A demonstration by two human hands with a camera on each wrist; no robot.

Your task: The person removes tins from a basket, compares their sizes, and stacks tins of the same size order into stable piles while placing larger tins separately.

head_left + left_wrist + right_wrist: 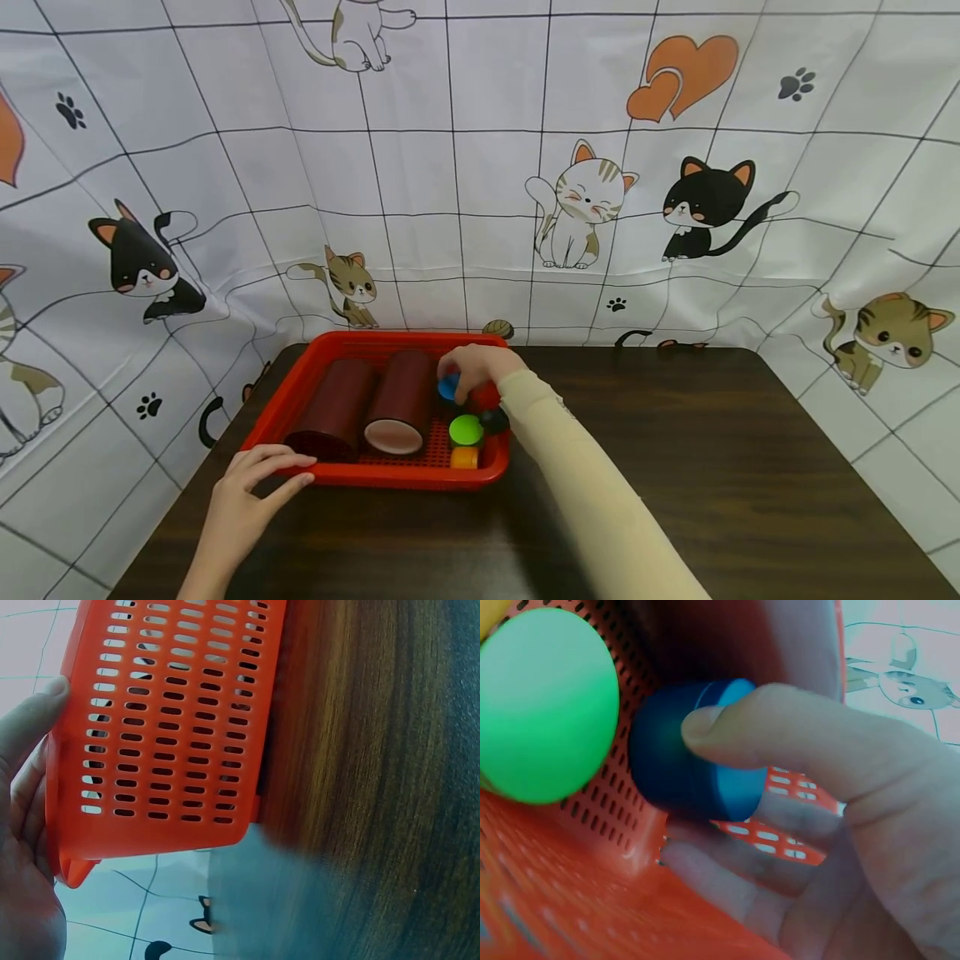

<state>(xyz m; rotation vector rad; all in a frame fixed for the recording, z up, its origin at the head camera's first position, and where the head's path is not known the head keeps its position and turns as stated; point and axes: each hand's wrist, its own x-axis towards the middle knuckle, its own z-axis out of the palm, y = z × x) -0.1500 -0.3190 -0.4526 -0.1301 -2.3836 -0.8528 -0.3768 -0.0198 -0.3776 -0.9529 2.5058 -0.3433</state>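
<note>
My right hand reaches into a red plastic basket and grips a small blue cylinder, thumb on one side and fingers on the other. The cylinder, tilted on its side in the right wrist view, has a thin seam near its lighter blue end. A green-topped round piece lies close by. My left hand pinches the basket's front-left rim between thumb and fingers; the thumb also shows in the left wrist view.
Two brown cylinders, a left one and a right one, lie lengthwise in the basket. An orange piece, a black piece and a red piece sit at its right. The dark wooden table meets a cat-print cloth.
</note>
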